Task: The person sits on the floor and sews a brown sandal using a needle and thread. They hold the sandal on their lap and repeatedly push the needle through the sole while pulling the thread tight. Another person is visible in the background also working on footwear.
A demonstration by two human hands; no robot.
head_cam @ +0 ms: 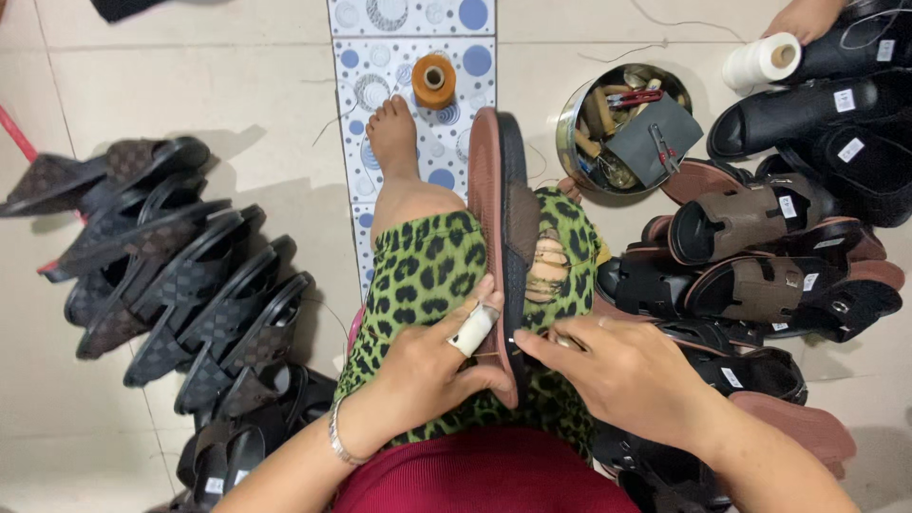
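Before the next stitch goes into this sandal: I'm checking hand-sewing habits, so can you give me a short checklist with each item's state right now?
1. Sandal steadied on edge between the knees: ok.
2. Left hand bracing the sole beside the stitch point: ok.
3. Left finger wrap in place: ok.
4. Right hand pinching at the sole edge, needle seated: cannot tell, the needle is too small to make out.
5. Orange thread spool upright on the patterned mat: ok.
6. Tool tin close by on the right: ok.
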